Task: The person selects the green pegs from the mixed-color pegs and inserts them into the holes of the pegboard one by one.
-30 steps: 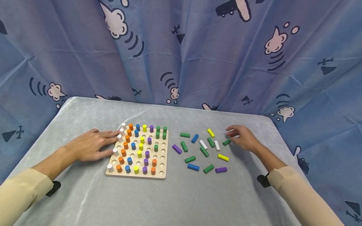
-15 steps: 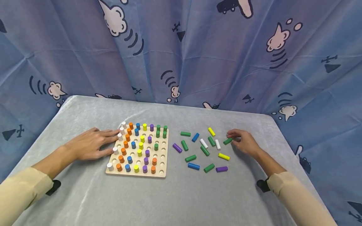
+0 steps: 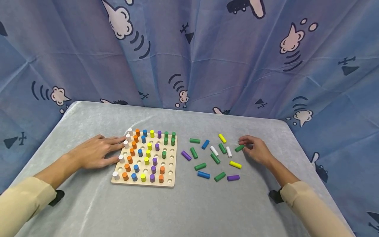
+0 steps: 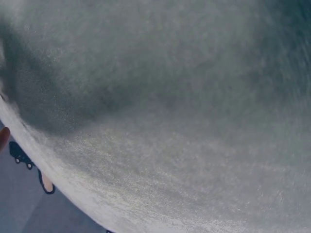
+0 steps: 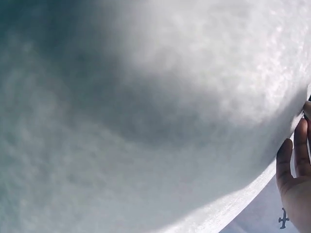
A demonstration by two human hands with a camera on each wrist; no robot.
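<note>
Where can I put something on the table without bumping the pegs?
The widest bare patch is the near part of the table, between the sleeves and in front of the pegboard and loose pegs. Another bare strip runs behind them, toward the curtain. It's crowded between pegboard and right hand, where loose pegs lie scattered.

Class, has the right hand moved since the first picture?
Yes: the right hand sits slightly lower in view, judged against the far yellow peg.
</note>
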